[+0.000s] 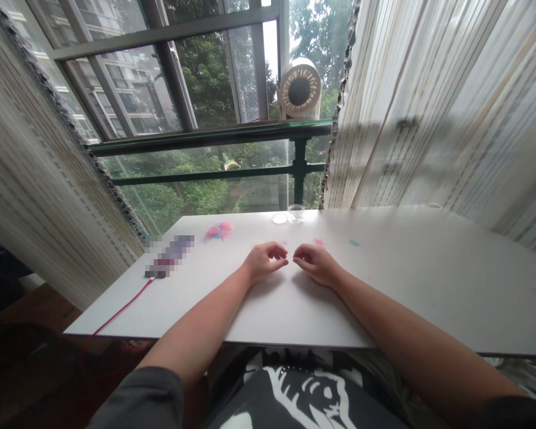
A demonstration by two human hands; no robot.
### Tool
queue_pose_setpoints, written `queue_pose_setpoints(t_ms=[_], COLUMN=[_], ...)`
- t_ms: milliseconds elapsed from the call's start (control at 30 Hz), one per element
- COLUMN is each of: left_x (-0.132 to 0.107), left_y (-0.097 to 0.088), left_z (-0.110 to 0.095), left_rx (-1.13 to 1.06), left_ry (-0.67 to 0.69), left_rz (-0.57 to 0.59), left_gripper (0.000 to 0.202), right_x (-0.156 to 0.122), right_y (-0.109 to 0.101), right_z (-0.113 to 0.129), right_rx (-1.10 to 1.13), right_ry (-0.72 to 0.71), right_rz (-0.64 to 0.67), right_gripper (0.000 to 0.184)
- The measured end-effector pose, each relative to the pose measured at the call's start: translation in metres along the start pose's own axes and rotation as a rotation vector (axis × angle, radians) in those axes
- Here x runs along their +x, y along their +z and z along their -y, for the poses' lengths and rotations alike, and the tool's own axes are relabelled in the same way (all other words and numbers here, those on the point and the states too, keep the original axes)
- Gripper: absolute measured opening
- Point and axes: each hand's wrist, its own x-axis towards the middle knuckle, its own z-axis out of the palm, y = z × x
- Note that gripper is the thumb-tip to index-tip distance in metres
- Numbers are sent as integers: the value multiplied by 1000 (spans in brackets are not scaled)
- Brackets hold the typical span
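Observation:
My left hand (266, 262) and my right hand (318, 264) face each other over the white table (259, 316), a small gap between their fingertips. Thumb and fingers of the left hand curve together in a pinch. The right hand's thumb and fingertips also come together. Whatever lies in either pinch is too small to make out. Just beyond the right hand is a little patch of pink bits (318, 242). Fainter pink bits lie behind the left fingers. To the left, a loose heap of small pink, red and blue pieces (218, 231) is spread on the tabletop.
At the table's far edge stand a clear round cup (296, 213) and a flat clear lid (279, 218). A teal bit (354, 242) lies to the right. On the left, a blurred-out device (170, 256) has a red cable (122, 311) running over the edge. Curtains flank the window.

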Motion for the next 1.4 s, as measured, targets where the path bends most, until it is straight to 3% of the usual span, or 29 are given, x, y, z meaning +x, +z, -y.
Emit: queue_pose_setpoints(t_ms=[633,1000,1400], left_x=[0,0,0], left_y=[2,0,3], left_z=[1,1,3], left_rx=[65,66,31], left_ry=[60,36,22], left_rz=[0,73,54], left_gripper=[14,18,15], right_x=[-1,-1,-2], right_y=[1,3,3], right_z=[4,3,0], right_rx=[-13,-11,-3], right_ry=[17,-4,5], right_rz=[40,17,34], right_gripper=[9,5,6])
